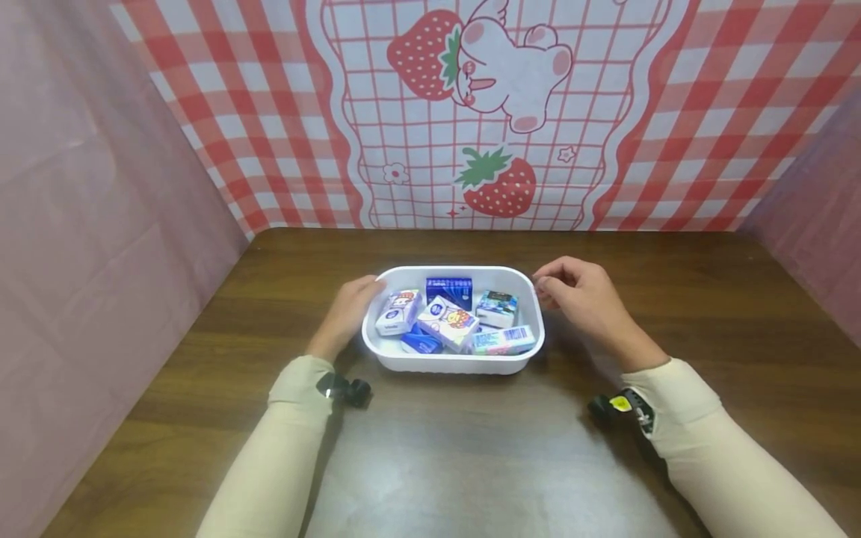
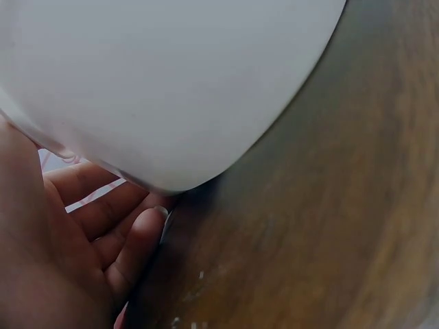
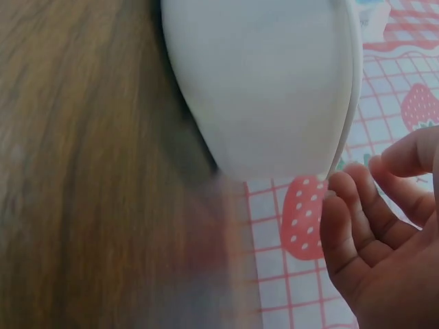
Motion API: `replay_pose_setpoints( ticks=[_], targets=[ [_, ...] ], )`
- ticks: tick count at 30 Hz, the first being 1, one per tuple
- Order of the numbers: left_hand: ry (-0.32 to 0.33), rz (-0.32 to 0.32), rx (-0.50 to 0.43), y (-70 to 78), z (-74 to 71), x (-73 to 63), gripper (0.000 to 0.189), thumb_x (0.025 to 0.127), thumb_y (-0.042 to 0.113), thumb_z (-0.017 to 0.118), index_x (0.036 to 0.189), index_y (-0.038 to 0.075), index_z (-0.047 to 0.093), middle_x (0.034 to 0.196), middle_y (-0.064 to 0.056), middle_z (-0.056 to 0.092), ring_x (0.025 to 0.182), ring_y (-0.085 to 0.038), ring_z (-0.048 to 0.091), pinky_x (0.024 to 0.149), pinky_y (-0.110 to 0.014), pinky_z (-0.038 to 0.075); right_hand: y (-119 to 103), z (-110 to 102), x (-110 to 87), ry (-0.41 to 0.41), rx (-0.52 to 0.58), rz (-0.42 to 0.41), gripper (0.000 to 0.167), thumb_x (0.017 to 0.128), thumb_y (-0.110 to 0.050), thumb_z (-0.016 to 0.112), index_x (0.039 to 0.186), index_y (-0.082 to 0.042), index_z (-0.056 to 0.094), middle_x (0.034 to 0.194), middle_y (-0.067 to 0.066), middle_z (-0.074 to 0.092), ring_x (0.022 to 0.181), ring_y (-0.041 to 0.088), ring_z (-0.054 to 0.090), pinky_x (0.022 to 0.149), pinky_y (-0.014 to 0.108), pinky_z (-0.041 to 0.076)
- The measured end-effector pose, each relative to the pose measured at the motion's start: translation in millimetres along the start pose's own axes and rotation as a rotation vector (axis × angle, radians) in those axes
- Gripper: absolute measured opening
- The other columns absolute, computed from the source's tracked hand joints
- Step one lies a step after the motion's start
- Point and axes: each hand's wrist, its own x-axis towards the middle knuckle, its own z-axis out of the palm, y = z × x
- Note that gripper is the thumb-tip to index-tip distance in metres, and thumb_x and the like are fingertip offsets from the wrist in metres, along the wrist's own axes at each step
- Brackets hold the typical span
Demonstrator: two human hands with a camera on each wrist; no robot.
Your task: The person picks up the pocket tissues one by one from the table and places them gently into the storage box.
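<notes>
A white plastic basin (image 1: 452,364) sits on the table, with several small tissue packs inside. Among them are white packs with cartoon prints (image 1: 448,323), dark blue packs (image 1: 449,291) and a green-and-white pack (image 1: 497,308). At the basin's left end my left hand (image 1: 347,310) holds the rim; in the left wrist view its fingers (image 2: 103,205) lie along the outer wall. My right hand (image 1: 584,297) is by the right end, fingers loosely bent. The right wrist view shows its fingertips (image 3: 337,185) right at the rim, with the thumb apart from it.
The brown wooden table (image 1: 430,456) ends at the back against a red-and-white checked cloth (image 1: 255,119) printed with strawberries. Plain pink cloth (image 1: 101,187) hangs at both sides. Each wrist wears a black strap with a small camera (image 1: 359,391).
</notes>
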Motion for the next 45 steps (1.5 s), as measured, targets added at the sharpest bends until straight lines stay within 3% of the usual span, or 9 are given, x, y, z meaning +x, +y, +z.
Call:
replay_pose_setpoints(
  ticks=[8, 13, 18, 22, 45],
  targets=[
    [0.004, 0.018, 0.004, 1.5, 1.0, 0.4, 0.035, 0.104, 0.031, 0.049, 0.109, 0.002, 0.068, 0.094, -0.015, 0.065, 0.089, -0.026, 0.06, 0.083, -0.038, 0.048, 5.6, -7.6, -4.0, -0.066, 0.061, 0.109, 0.025, 0.101, -0.02, 0.059, 0.11, 0.002, 0.066, 0.104, 0.019, 0.066, 0.092, 0.03, 0.066, 0.077, 0.036, 0.058],
    [0.01, 0.024, 0.009, 0.7, 1.1, 0.3, 0.034, 0.104, 0.03, 0.049, 0.107, 0.002, 0.068, 0.092, -0.014, 0.065, 0.087, -0.025, 0.06, 0.082, -0.036, 0.048, 7.5, -9.8, -4.2, -0.067, -0.002, 0.081, 0.023, 0.1, -0.017, 0.06, 0.11, 0.002, 0.067, 0.101, 0.019, 0.068, 0.091, 0.034, 0.067, 0.075, 0.037, 0.058],
    [0.017, 0.034, 0.014, 0.7, 0.7, 0.5, 0.034, 0.104, 0.03, 0.049, 0.104, 0.001, 0.067, 0.09, -0.014, 0.064, 0.085, -0.025, 0.059, 0.079, -0.036, 0.048, 8.4, -13.2, -2.6, -0.058, -0.149, 0.038, 0.021, 0.099, -0.018, 0.062, 0.107, 0.0, 0.069, 0.094, 0.016, 0.069, 0.083, 0.03, 0.063, 0.068, 0.031, 0.055],
    [0.018, 0.042, 0.022, -0.9, -0.1, 0.9, 0.034, 0.104, 0.03, 0.049, 0.106, 0.001, 0.068, 0.091, -0.014, 0.064, 0.085, -0.024, 0.06, 0.08, -0.035, 0.048, 10.2, -17.2, -2.1, -0.069, -0.221, 0.048, 0.022, 0.099, -0.02, 0.062, 0.108, -0.001, 0.069, 0.093, 0.015, 0.069, 0.08, 0.027, 0.059, 0.067, 0.032, 0.051],
    [0.018, 0.026, 0.032, -0.2, 0.0, 1.7, 0.036, 0.104, 0.028, 0.05, 0.121, 0.0, 0.066, 0.107, -0.018, 0.067, 0.101, -0.029, 0.061, 0.095, -0.044, 0.047, 22.0, -24.1, -0.2, -0.122, -0.285, 0.073, 0.023, 0.099, -0.019, 0.061, 0.109, 0.0, 0.069, 0.09, 0.012, 0.068, 0.074, 0.022, 0.06, 0.064, 0.033, 0.052]
  ],
)
